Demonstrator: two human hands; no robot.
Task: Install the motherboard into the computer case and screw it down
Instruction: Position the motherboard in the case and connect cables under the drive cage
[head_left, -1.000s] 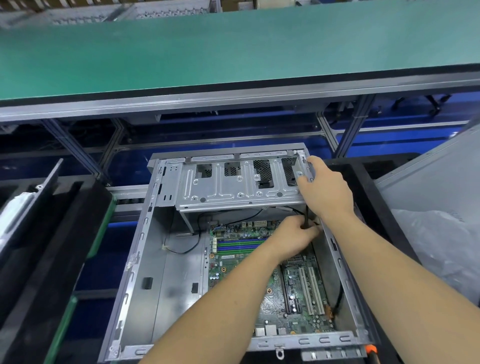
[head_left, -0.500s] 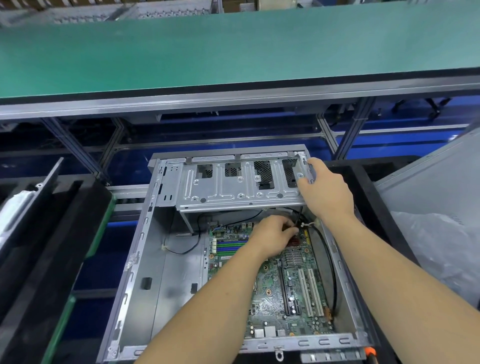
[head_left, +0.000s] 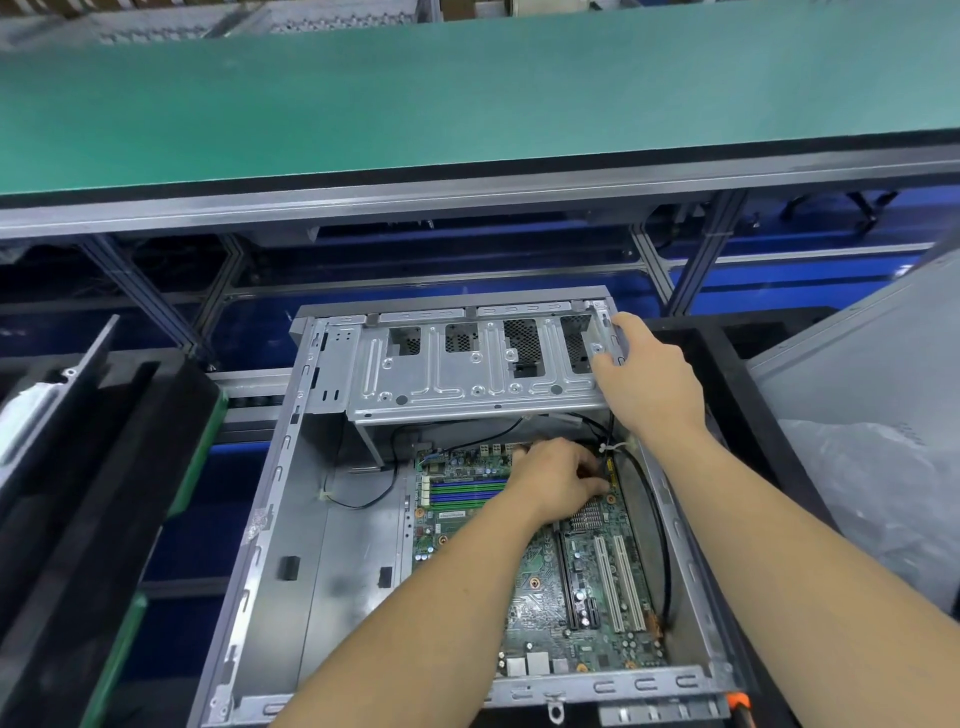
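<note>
- A green bench (head_left: 415, 104) runs behind the open case (head_left: 322, 545).
- The board (head_left: 587, 582) lies inside the case.
- My right hand (head_left: 649, 379) grips the drive cage (head_left: 467, 374).
- My left hand (head_left: 556, 478) rests curled on the board's far end; whether it holds anything, I cannot tell.

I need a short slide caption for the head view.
Left hand on the motherboard, right hand gripping the case.

We see two bare forearms, with no sleeves, gloves, watches or rings on them. Our left hand (head_left: 558, 480) and right hand (head_left: 647, 382) are uncovered as well. Both arms show bare from the near edge up to the wrists, with nothing worn anywhere along them.
</note>
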